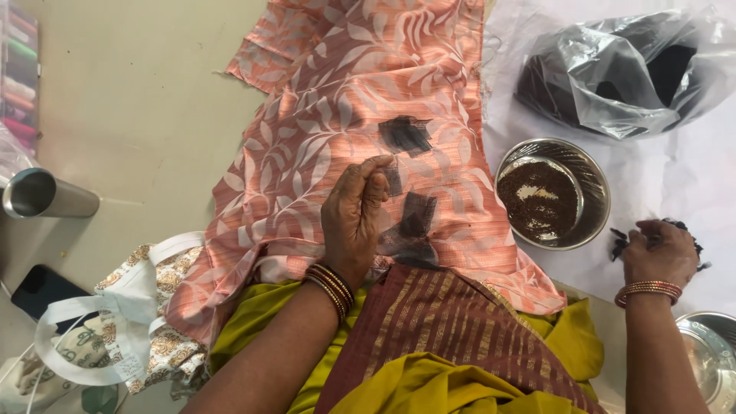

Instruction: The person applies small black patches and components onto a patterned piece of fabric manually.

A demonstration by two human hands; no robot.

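Left hand (353, 218) sits mid-cloth on the peach leaf-print fabric (360, 92), fingers curled in, pinching a sheer black net piece (393, 180). Two more black net patches lie on the fabric, one above at (405, 134), one below at (410, 226); three in all. The fabric's frayed left edge runs out onto bare floor (138, 115), with plenty of open room there. Its right edge meets a white sheet (675, 192), and a steel bowl (590, 184) of dark seeds sits just beside that edge. Right hand (658, 253) is closed over a clump of black bits (618, 241) on the sheet. A second steel bowl (709, 360) shows at the lower right corner. One plastic bag (629, 69) of dark stuff lies at the top right.
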